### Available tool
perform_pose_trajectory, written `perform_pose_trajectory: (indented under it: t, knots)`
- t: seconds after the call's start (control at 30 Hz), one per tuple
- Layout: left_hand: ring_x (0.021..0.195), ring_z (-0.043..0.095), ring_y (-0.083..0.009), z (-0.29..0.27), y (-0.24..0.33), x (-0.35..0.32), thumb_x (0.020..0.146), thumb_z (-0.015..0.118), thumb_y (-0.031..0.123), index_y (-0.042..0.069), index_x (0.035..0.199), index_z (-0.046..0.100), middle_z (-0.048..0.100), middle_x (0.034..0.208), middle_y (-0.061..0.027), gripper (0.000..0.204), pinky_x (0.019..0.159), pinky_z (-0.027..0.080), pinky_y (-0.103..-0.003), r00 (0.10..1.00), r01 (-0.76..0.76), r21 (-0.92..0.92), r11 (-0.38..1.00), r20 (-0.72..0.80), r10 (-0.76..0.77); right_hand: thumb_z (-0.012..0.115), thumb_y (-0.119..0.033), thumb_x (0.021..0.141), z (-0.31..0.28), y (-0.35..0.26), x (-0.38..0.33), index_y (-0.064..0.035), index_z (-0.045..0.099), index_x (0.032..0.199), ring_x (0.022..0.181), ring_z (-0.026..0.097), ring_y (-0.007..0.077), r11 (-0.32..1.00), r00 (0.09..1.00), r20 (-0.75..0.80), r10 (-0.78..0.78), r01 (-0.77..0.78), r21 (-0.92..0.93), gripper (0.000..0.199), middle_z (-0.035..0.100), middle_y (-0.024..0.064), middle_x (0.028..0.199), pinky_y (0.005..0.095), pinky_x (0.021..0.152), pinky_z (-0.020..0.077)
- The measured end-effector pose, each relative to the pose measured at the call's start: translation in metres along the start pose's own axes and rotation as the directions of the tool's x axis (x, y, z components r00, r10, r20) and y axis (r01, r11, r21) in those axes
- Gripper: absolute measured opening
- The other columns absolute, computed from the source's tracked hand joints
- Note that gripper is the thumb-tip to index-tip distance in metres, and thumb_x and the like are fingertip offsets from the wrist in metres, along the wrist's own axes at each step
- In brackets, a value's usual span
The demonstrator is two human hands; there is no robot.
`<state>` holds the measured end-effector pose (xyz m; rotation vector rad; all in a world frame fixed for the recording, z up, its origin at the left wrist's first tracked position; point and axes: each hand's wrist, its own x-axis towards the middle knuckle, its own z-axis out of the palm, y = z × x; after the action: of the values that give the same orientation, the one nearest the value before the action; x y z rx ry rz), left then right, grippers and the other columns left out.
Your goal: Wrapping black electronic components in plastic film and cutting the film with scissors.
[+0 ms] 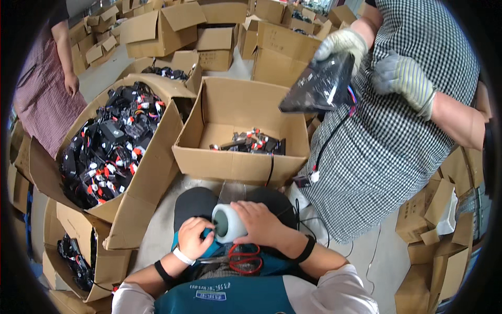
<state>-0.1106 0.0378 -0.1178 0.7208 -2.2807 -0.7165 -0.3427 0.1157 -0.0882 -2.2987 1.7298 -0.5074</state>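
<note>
On my lap sits a thick whitish roll of what looks like tape or film [238, 226], its hollow greenish core facing left. My right hand [260, 224] wraps round its right side. My left hand [193, 238] is closed at the roll's left edge, its fingertips bent beside the core opening and teal cloth; whatever they pinch is hidden. Below the roll lie scissors with red handles [244, 259], their blades pointing left under my left hand. Neither hand touches the scissors' handles.
A cardboard box [235, 166] ahead holds several black parts with red and white connectors. Left of it, a bigger box [142, 191] is heaped with similar parts. At right, a gloved co-worker [342, 47] holds a black wrapped device [319, 86] with a dangling cable. Another person stands far left.
</note>
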Motion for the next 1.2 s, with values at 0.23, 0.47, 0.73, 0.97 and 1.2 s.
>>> perform_pose_trajectory:
  t: [0.23, 0.47, 0.73, 0.97, 1.2]
  knots:
    - [0.078, 0.062, -0.029, -0.002, 0.004, -0.007, 0.067, 0.068, 0.01, 0.008, 0.082, 0.065, 0.066, 0.083, -0.0077, 0.015, 0.074, 0.049, -0.038, 1.0, 0.001, 0.018, 1.0, -0.002, -0.001, 0.08, -0.05, 0.063, 0.0, -0.005, -0.007, -0.0003, 0.036, 0.139, 0.12, 0.049, 0.033, 1.0, 1.0, 0.006, -0.015, 0.015, 0.0, 0.102, 0.049, 0.0188, 0.131, 0.0432, 0.1, 0.0381]
    - [0.078, 0.063, -0.0284, -0.001, 0.004, -0.009, 0.067, 0.068, 0.01, 0.008, 0.082, 0.065, 0.067, 0.084, -0.0075, 0.015, 0.074, 0.049, -0.037, 1.0, -0.011, 0.01, 1.0, -0.01, 0.011, 0.081, -0.051, 0.061, 0.001, -0.008, -0.009, -0.0006, 0.037, 0.138, 0.118, 0.051, 0.0327, 0.999, 0.999, -0.03, -0.027, 0.026, -0.032, 0.102, 0.052, 0.0185, 0.126, 0.0425, 0.098, 0.0394]
    - [0.079, 0.062, -0.0283, -0.003, 0.006, -0.011, 0.068, 0.068, 0.01, 0.008, 0.083, 0.064, 0.066, 0.084, -0.0074, 0.016, 0.074, 0.049, -0.038, 1.0, 0.001, 0.02, 1.0, 0.011, -0.001, 0.08, -0.05, 0.063, 0.0, -0.01, -0.008, 0.0002, 0.036, 0.139, 0.122, 0.048, 0.0337, 1.0, 0.999, 0.045, 0.012, -0.013, 0.012, 0.101, 0.049, 0.0193, 0.132, 0.0439, 0.101, 0.0373]
    - [0.082, 0.063, -0.0292, -0.001, -0.002, -0.007, 0.069, 0.068, 0.011, 0.007, 0.084, 0.064, 0.067, 0.087, -0.008, 0.016, 0.075, 0.049, -0.038, 1.0, 0.011, 0.001, 1.0, 0.019, -0.011, 0.081, -0.049, 0.061, 0.001, -0.005, -0.002, -0.0023, 0.037, 0.139, 0.122, 0.048, 0.0329, 1.0, 0.999, 0.036, 0.02, -0.02, 0.009, 0.1, 0.05, 0.018, 0.131, 0.0436, 0.101, 0.0368]
    - [0.082, 0.062, -0.0284, -0.005, -0.005, -0.007, 0.068, 0.07, 0.011, 0.008, 0.084, 0.065, 0.067, 0.087, -0.0072, 0.018, 0.076, 0.048, -0.038, 0.999, 0.015, 0.003, 1.0, 0.039, -0.015, 0.082, -0.049, 0.061, 0.005, -0.004, 0.002, -0.0023, 0.035, 0.14, 0.123, 0.047, 0.0337, 1.0, 0.999, 0.04, 0.025, -0.025, 0.017, 0.103, 0.048, 0.0187, 0.133, 0.0441, 0.102, 0.0362]
